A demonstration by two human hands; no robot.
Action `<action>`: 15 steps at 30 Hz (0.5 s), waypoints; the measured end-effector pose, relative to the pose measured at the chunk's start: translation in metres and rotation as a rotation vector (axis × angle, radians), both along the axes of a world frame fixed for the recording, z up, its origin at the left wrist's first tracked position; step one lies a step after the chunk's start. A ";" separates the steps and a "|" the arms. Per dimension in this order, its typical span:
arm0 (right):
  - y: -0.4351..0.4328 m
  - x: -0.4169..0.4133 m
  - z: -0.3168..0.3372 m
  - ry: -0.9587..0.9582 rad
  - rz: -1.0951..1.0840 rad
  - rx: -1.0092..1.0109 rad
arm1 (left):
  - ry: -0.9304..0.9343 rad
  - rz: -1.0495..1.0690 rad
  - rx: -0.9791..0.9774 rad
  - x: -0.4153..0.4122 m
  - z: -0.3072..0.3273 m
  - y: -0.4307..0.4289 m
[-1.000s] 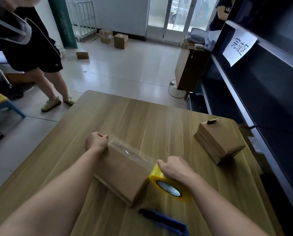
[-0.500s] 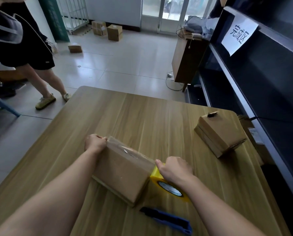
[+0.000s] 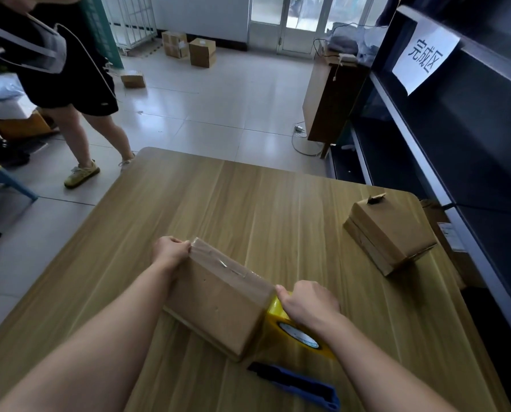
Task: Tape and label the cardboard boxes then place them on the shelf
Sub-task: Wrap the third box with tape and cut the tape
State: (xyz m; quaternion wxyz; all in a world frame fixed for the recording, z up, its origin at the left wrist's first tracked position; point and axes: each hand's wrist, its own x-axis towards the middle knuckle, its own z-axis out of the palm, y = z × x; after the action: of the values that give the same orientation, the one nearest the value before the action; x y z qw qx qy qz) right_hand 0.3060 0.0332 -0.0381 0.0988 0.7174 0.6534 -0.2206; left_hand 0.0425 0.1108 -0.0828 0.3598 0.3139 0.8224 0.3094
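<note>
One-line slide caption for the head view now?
Left hand holds the far end of the box; right hand grips the tape roll at the near end.

Left hand (image 3: 171,252) curled, right hand (image 3: 307,304) gripping (arms extended)

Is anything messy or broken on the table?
Yes. The far box on the table has a little cardboard scrap sticking up from its top corner, and it sits crooked to the table's edge. The clear tape across the near box looks slightly wrinkled.
</note>
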 end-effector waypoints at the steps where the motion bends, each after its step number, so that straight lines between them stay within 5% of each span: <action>1: 0.000 0.000 -0.001 0.000 -0.001 0.001 | -0.009 0.001 -0.001 0.000 0.000 -0.001; 9: -0.002 -0.001 -0.007 -0.011 0.000 0.001 | -0.117 -0.052 -0.145 0.000 -0.002 0.003; 15: -0.001 -0.001 -0.011 -0.016 -0.015 -0.004 | 0.012 -0.163 -0.165 0.000 0.008 0.005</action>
State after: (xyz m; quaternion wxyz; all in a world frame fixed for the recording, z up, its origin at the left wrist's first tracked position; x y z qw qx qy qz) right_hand 0.3047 0.0322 -0.0490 0.1037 0.7237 0.6469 -0.2169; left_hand 0.0427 0.1156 -0.0751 0.4033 0.3509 0.8190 0.2083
